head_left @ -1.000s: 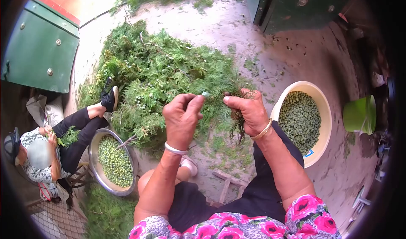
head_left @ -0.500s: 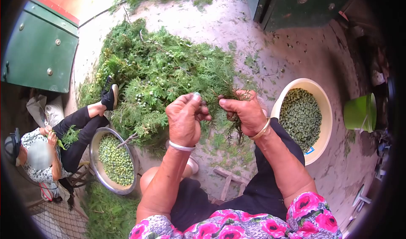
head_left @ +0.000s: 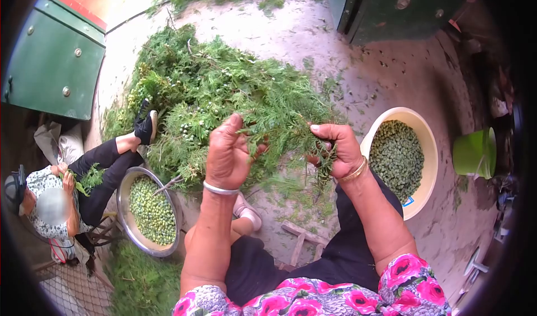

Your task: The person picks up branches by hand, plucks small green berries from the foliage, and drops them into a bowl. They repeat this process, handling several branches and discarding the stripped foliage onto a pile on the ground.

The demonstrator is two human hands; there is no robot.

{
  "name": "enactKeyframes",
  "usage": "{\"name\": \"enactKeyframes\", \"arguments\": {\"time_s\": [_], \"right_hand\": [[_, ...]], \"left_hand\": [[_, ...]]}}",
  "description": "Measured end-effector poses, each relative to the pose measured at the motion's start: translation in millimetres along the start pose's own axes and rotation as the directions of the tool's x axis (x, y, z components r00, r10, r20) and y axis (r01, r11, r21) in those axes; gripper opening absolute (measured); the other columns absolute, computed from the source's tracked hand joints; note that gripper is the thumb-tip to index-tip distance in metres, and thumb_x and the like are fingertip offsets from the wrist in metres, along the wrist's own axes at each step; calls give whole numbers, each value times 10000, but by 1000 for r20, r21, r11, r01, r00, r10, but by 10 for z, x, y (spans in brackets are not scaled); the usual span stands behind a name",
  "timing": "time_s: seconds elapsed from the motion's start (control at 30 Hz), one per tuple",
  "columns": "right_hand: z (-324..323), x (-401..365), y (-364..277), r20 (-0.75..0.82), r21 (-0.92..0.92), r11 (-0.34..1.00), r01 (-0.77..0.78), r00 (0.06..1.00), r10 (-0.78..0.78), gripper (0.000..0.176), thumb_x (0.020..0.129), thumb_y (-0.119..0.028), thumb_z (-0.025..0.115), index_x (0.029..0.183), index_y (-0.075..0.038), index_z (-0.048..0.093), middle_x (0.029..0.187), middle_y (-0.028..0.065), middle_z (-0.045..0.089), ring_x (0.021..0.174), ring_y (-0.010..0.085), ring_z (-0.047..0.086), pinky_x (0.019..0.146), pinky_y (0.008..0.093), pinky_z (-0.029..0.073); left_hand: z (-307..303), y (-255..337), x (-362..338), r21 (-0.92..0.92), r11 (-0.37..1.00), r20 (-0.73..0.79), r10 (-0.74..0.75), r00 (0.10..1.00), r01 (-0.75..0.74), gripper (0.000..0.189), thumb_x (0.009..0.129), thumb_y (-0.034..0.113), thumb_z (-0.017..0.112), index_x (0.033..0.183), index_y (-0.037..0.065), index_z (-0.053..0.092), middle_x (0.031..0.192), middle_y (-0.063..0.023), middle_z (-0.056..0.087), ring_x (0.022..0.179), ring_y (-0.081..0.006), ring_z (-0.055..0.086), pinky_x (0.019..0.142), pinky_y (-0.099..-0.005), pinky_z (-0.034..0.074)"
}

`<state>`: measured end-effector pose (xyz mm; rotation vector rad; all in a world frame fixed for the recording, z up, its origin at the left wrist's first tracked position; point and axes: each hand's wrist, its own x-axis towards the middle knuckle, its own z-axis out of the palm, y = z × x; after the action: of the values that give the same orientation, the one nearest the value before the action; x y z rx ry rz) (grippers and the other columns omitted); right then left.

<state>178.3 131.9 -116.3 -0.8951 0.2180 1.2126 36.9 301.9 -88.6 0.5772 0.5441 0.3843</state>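
My right hand [head_left: 342, 152] is closed around a cypress-like evergreen sprig [head_left: 291, 127], whose leafy part spreads left between my hands. Some of its greenery hangs below my fingers. My left hand [head_left: 229, 156] is at the sprig's left end, thumb raised and apart from the curled fingers, which the leaves partly cover. Beyond both hands lies a large heap of cut green branches [head_left: 207, 86], dotted with small pale cones. To the right, a cream basin [head_left: 431, 165] holds many small green cones [head_left: 396, 159].
At left sits another person [head_left: 53, 187] holding a green sprig [head_left: 90, 180]. Between us, a metal-rimmed basin [head_left: 178, 209] contains green cones, with a stick across its edge. A lime-green bucket [head_left: 474, 152] stands far right. A wooden frame [head_left: 302, 237] lies near my legs.
My left hand has moved slightly left and its thumb has lifted away from the fingers. My right hand has shifted a little right and down, and the sprig now spreads wider between them.
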Motion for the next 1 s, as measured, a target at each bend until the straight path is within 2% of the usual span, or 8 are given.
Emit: {"name": "enactKeyframes", "arguments": {"time_s": [0.1, 0.27, 0.33, 0.4, 0.47, 0.7, 0.9, 1.0], "right_hand": [[-42, 48, 22, 13, -39, 998, -46, 999, 46, 151, 791, -108, 649, 909, -14, 665, 796, 29, 645, 662, 134, 596, 669, 329, 537], [117, 52, 115, 35, -187, 967, 173, 985, -170, 168, 799, -54, 630, 953, 5, 663, 855, 38, 658, 759, 112, 617, 737, 263, 505], [119, 48, 112, 90, -228, 954, 194, 980, -178, 146, 796, -58, 630, 927, -4, 666, 846, 29, 655, 746, 92, 599, 707, 259, 493], [142, 7, 64, 181, -473, 818, 329, 944, -275, 115, 792, -64, 626, 883, -10, 669, 790, 9, 643, 698, 88, 580, 658, 252, 480], [145, 21, 74, 104, -422, 858, 294, 955, -276, 68, 786, -75, 626, 812, -24, 663, 702, -14, 602, 614, 65, 527, 566, 236, 431], [27, 56, 53, 66, -351, 924, 151, 988, -137, 41, 760, -65, 653, 732, -42, 633, 644, -38, 554, 546, 34, 449, 491, 221, 343], [216, -62, 56, 122, -406, 878, 255, 967, -224, 58, 755, -52, 654, 707, -63, 625, 627, -39, 549, 524, 31, 429, 474, 223, 308], [106, -41, 11, 139, -386, 892, 235, 971, -196, 70, 753, -42, 649, 697, -76, 625, 624, -36, 557, 516, 26, 422, 469, 216, 299]], "left_hand": [[-157, -162, 94, 197, 974, 218, 72, 973, -116, 124, 878, 113, 642, 975, 39, 620, 846, -47, 653, 694, -138, 624, 565, -298, 516], [49, -101, -10, 214, 976, 41, -51, 998, 41, 123, 877, 169, 654, 939, 63, 657, 795, -10, 634, 640, -115, 583, 527, -247, 450], [15, -77, -3, 217, 970, 63, -123, 990, 106, 144, 875, 145, 650, 970, 38, 666, 821, -30, 657, 630, -113, 587, 542, -244, 461], [3, -70, 33, 252, 961, 40, -131, 991, 117, 157, 863, 130, 660, 981, 26, 666, 828, -40, 662, 635, -114, 591, 545, -245, 467], [-19, -70, 27, 288, 950, 16, -135, 991, 125, 172, 851, 114, 669, 992, 14, 666, 836, -51, 667, 640, -114, 596, 549, -246, 473], [-10, -87, -25, 548, 835, 82, 9, 997, -52, 126, 808, 72, 700, 882, -21, 658, 767, -42, 652, 623, -98, 585, 540, -247, 470], [-205, -343, 168, 537, 818, -154, 336, 929, -207, 73, 790, 63, 705, 755, 48, 642, 651, 23, 578, 553, -74, 476, 543, -230, 400], [-235, -309, 284, 417, 895, -273, 287, 918, -156, 87, 844, 93, 641, 785, 32, 628, 768, -52, 643, 606, -133, 588, 538, -274, 475]]}}
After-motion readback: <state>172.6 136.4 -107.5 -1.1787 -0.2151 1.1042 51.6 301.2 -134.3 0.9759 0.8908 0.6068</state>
